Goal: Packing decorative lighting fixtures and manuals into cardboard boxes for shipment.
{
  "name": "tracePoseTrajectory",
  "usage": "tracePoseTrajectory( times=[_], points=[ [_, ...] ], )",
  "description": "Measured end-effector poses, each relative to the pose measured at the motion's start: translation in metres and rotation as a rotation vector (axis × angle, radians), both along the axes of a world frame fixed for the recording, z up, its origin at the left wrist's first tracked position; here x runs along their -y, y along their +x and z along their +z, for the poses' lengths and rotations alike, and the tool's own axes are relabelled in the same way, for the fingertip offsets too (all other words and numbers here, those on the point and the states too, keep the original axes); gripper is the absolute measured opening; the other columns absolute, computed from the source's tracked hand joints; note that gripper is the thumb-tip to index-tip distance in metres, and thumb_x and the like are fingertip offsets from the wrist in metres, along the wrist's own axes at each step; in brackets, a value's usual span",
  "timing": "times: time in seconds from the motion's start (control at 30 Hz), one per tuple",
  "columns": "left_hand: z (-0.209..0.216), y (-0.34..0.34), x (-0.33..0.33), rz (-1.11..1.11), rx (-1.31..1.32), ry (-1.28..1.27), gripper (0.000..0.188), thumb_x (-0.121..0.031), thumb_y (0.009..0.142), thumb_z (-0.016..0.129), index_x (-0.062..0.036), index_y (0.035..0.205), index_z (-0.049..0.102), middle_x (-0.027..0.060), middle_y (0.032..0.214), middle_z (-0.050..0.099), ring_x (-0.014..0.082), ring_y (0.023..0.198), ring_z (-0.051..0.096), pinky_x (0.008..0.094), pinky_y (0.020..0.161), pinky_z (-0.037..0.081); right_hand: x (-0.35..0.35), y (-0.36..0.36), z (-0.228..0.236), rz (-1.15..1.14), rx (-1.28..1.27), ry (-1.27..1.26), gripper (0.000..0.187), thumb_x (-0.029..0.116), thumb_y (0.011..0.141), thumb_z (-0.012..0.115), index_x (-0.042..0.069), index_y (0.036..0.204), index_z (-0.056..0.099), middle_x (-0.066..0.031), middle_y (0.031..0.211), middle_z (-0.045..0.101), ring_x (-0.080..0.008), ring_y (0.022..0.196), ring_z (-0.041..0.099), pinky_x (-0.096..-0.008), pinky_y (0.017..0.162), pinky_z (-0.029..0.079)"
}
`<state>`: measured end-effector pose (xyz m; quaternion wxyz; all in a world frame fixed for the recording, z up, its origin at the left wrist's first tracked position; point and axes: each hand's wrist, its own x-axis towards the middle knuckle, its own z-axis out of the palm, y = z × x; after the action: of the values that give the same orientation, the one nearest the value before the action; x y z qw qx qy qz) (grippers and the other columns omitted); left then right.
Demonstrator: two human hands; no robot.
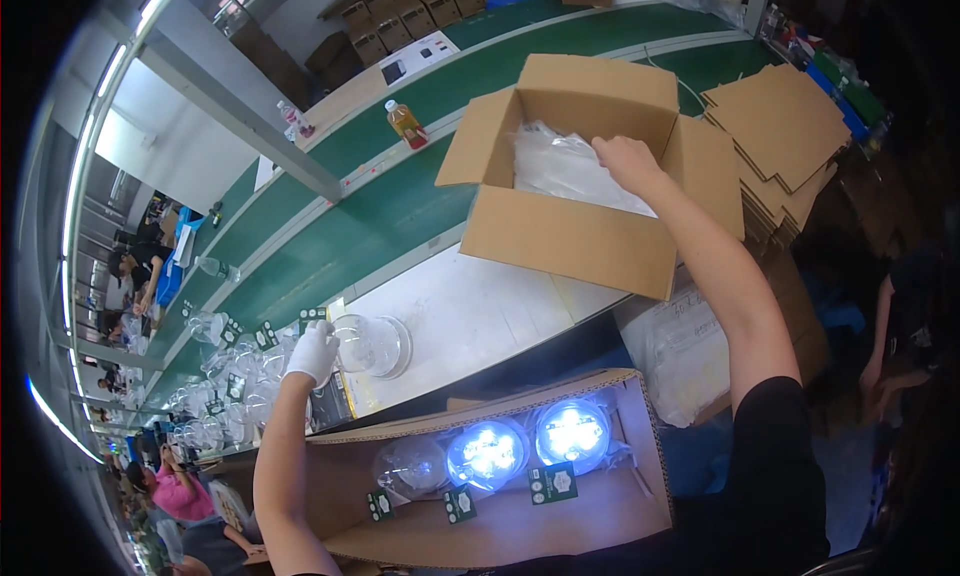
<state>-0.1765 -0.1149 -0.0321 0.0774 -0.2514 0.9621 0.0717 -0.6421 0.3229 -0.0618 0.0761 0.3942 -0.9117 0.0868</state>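
clear round globe (367,346), flared rim, left of carton (570,248) | left grip (314,354): clamped on globe | right grip (628,164): over carton, cannot tell

Carton (570,251) matt cardboard; bags (560,166) glossy plastic.

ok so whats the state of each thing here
upper cardboard box: open, flaps spread
long cardboard box: open
right boxed globe: lit
middle boxed globe: lit
left boxed globe: unlit
amber drink bottle: capped
clear plastic bags: inside upper box
cardboard sheets: flat, stacked
left hand: gloved, at tabletop globe's left side
right hand: bare, fingers curled at bags
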Motion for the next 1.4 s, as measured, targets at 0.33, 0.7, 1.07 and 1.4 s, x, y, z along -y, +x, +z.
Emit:
tracePoseTrajectory(
  times=[0.33,0.7,1.07,1.4],
  points=[
    [0.116,0.104,-0.097,-0.005,-0.346,0.051,0.019,-0.013,0.093,0.060,-0.0031,0.110,0.062,0.0173,0.107,0.061,0.0353,0.089,0.065,0.0417,0.076,0.052,-0.008,0.052,0.078,-0.006,0.000,-0.518,0.007,0.009,0.087,0.063,0.005,0.092,0.066,-0.0189,0.094,0.069,-0.0365,0.090,0.066,-0.0466,0.081,0.052],
    [0.152,0.169,-0.146,-0.129,-0.465,0.027,0.016,-0.006,0.089,0.064,-0.0038,0.104,0.063,0.0162,0.106,0.064,0.0370,0.094,0.064,0.0420,0.081,0.052,0.013,0.056,0.180,-0.113,-0.232,-0.625,0.015,0.021,0.094,0.055,0.007,0.098,0.056,-0.0174,0.094,0.069,-0.0431,0.091,0.065,-0.0521,0.075,0.049],
    [0.193,0.098,-0.199,-0.518,-0.561,-0.090,0.029,-0.008,0.086,0.067,-0.0071,0.115,0.062,0.0139,0.108,0.065,0.0354,0.097,0.064,0.0436,0.082,0.052,-0.001,0.112,0.199,0.042,-0.025,-0.592,0.018,0.023,0.095,0.053,0.010,0.107,0.054,-0.0205,0.091,0.071,-0.0433,0.086,0.068,-0.0522,0.075,0.052],
    [0.137,-0.059,-0.245,-0.482,-0.661,0.448,0.076,-0.011,0.083,0.074,-0.0064,0.148,0.035,0.0220,0.137,0.052,0.0397,0.105,0.063,0.0428,0.088,0.053,0.034,0.273,0.167,0.717,0.466,-0.645,0.013,0.018,0.099,0.058,0.006,0.105,0.059,-0.0105,0.090,0.071,-0.0250,0.080,0.070,-0.0342,0.069,0.053]
  ],
)
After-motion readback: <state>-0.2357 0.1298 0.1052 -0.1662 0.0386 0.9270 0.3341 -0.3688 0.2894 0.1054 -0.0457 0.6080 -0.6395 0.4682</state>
